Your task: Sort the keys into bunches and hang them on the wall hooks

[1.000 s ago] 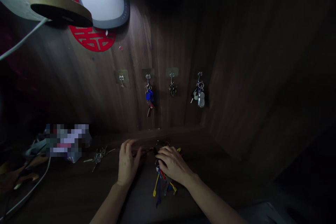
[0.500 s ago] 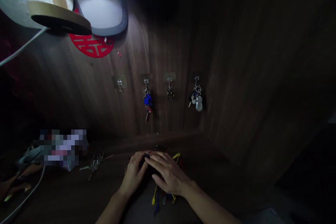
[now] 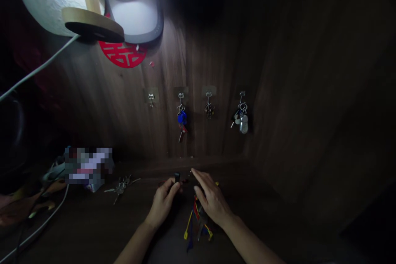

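Low in the middle of the view, my left hand (image 3: pixel 164 199) is closed around a small black object (image 3: pixel 177 177), its top poking up past the fingers; its exact kind is too dark to make out. My right hand (image 3: pixel 213 203) is a short way to the right, its fingers stretched out and the thumb apart, with nothing seen in it. Beneath and beside that palm lies a bundle of thin yellow, red and blue cords (image 3: pixel 187 227), partly covered by the hand. A loose bunch of keys (image 3: pixel 121 187) lies on the dark wooden surface left of my left hand.
Wall hooks hold a key bunch with blue tags (image 3: pixel 182 118), a small key bunch (image 3: pixel 209 111) and keys with a silver fob (image 3: pixel 243 123). Another hook (image 3: pixel 151 100) is at their left. A wooden-based lamp (image 3: pixel 93 24) and a white cable (image 3: pixel 40 71) are upper left.
My hands have moved apart from each other, uncovering more of the cords. The black object stays with my left hand. The whole view has shifted, so the wall things appear farther right.
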A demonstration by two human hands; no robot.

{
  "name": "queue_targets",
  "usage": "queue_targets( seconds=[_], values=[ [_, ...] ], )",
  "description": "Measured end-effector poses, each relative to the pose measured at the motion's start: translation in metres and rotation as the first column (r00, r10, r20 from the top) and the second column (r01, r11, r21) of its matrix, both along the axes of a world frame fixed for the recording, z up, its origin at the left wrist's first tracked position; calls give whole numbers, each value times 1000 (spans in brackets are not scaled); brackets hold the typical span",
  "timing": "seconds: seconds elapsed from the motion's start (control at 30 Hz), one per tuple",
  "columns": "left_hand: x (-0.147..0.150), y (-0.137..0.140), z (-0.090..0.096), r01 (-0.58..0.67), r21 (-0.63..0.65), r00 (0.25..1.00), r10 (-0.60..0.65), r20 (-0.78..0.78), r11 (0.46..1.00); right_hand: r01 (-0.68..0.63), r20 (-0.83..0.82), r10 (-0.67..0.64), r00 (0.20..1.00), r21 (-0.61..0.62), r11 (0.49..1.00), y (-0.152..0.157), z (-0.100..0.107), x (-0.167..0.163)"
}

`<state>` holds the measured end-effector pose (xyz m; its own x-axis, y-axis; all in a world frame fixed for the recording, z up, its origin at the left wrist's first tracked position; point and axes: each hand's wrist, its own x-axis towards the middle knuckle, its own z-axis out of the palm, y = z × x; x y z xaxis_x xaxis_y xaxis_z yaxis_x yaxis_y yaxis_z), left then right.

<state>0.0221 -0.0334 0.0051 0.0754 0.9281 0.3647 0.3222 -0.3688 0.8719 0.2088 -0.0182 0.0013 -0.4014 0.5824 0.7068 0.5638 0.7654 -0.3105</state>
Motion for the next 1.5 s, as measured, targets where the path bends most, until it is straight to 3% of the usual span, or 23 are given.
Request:
queue_targets(
  seconds=[0.17,0.47,0.63,0.93,1.13,1.3,1.5],
  values=[
    [5,-3,4,96,-38,994,-98,-48,995,-47,-38,46,998,-39,998,1,-2,-2],
    [10,-8,2,234,25,916,-212,-339,972,-115,-105,104,989,-106,988,1,-3,-7],
    [9,-9,5,246,6,907,-228,-353,969,-101,-109,91,990,-87,991,2,-6,-8],
    [5,-8,-3,144,5,971,-140,-192,990,-30,-90,28,996,-22,999,6,-3,-6],
    [-3,-2,5,41,-31,984,-35,172,999,132,-190,-151,970,-110,985,20,-11,7],
    [-18,10,30,26,-111,906,24,424,993,302,-280,-359,890,-226,926,34,-18,17],
    [-49,42,80,-125,91,921,81,380,988,371,-318,-477,819,-341,864,48,-24,24]
  ],
)
